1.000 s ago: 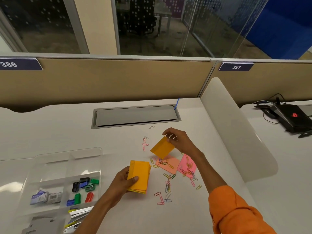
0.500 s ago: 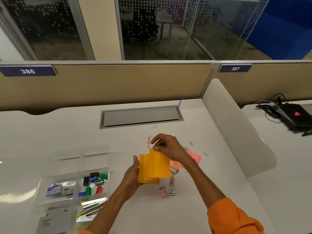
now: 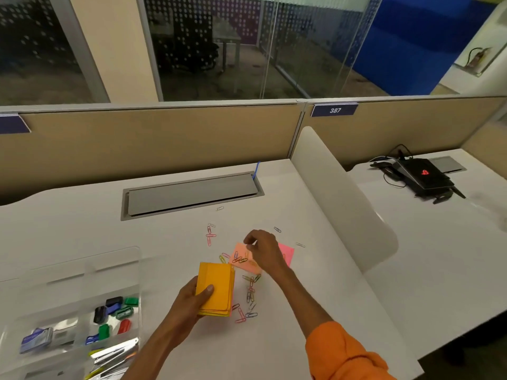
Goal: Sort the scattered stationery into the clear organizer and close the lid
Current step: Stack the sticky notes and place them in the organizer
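Orange notes (image 3: 215,287) — left-hand (image 3: 192,303) grip

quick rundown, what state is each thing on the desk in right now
clear organizer: lid open, partly filled
orange note stack: held in left hand
right hand: empty, fingers curled over the pink notes
paper clips: loose on the desk
cable hatch: closed

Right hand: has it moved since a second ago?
Yes. The right hand carried an orange note to the orange sticky-note stack, then went back out over the salmon-pink sticky note, now empty.
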### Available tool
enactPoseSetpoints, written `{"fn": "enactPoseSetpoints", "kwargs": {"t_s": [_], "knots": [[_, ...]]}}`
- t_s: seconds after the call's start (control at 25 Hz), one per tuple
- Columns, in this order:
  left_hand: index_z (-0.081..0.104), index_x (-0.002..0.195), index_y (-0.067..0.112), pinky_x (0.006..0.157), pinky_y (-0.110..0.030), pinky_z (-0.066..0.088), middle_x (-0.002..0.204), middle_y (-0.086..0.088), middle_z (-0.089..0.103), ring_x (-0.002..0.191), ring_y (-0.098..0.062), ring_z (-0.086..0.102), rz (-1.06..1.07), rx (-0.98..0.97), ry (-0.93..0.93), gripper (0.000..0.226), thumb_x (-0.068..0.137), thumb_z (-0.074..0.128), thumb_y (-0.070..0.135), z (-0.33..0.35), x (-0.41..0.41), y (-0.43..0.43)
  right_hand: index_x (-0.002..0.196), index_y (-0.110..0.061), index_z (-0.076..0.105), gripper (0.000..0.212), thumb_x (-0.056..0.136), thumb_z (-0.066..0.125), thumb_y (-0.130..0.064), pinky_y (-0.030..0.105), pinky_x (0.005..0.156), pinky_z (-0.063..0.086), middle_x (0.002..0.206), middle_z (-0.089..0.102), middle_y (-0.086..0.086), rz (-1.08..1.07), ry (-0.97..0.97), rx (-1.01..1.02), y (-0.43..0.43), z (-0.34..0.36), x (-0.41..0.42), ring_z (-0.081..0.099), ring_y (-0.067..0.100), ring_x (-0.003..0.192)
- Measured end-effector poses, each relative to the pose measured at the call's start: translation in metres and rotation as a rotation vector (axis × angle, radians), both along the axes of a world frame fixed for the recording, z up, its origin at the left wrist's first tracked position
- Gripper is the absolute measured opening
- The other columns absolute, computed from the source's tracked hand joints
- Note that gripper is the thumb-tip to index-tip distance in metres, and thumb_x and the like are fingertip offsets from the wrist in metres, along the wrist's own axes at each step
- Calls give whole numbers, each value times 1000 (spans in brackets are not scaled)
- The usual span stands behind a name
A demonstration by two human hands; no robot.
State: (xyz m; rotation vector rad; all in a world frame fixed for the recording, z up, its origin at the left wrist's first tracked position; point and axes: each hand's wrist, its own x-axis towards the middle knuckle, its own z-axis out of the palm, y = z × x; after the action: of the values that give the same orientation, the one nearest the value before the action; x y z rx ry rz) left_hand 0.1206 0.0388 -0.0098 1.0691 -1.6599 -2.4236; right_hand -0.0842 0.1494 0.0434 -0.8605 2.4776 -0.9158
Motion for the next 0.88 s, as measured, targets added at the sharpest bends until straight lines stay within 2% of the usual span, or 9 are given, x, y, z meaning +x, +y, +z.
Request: {"fn": "enactPoseSetpoints", "kwargs": {"t_s": [0.08,0.2,0.28,0.4,0.56,0.64,0.88], "knots": [[49,129,29,68,-34,60,116,1,68,95,-23,72,8,8,-3,52,80,66,38,-1,1,0,101,-2,67,23,83,56,9,36,89,49,109,65,13,-138,63,141,35,-10,-36,59,26,104],[51,123,32,65,-33,60,113,4,69,91,-21,73,28,14,-13,49,77,68,40,-5,0,-1,110,0,63,25,85,60,3,33,93,45,117,59,17,-190,73,301,75,-21,-69,56,28,111],[52,120,33,64,-33,60,112,4,69,90,-20,74,30,16,-26,47,76,68,40,-7,-1,0,112,1,62,27,86,67,-6,32,93,44,118,57,17,-169,34,308,81,-24,-76,56,28,110],[54,114,35,63,-32,59,111,6,69,88,-19,74,25,9,-45,41,75,68,41,-9,-1,1,111,1,62,28,85,70,-7,30,90,45,116,58,17,-175,3,292,80,-28,-77,57,27,107],[49,122,31,63,-30,59,114,4,66,95,-22,70,26,-16,-57,47,78,65,39,-8,0,-1,107,2,64,25,83,70,-2,32,90,49,114,62,18,-178,-35,295,77,-30,-82,60,28,105],[46,126,29,65,-31,59,116,1,65,99,-25,68,23,-18,-64,44,86,62,34,-8,0,-2,106,3,65,25,83,69,-2,35,90,50,113,64,19,-175,-54,312,76,-30,-84,61,28,104],[44,129,27,71,-35,59,121,-3,63,103,-28,66,10,-23,-68,40,92,58,29,-5,0,-3,104,3,65,19,86,64,-4,28,82,48,110,67,16,-200,-108,296,81,-28,-85,63,25,101]]}}
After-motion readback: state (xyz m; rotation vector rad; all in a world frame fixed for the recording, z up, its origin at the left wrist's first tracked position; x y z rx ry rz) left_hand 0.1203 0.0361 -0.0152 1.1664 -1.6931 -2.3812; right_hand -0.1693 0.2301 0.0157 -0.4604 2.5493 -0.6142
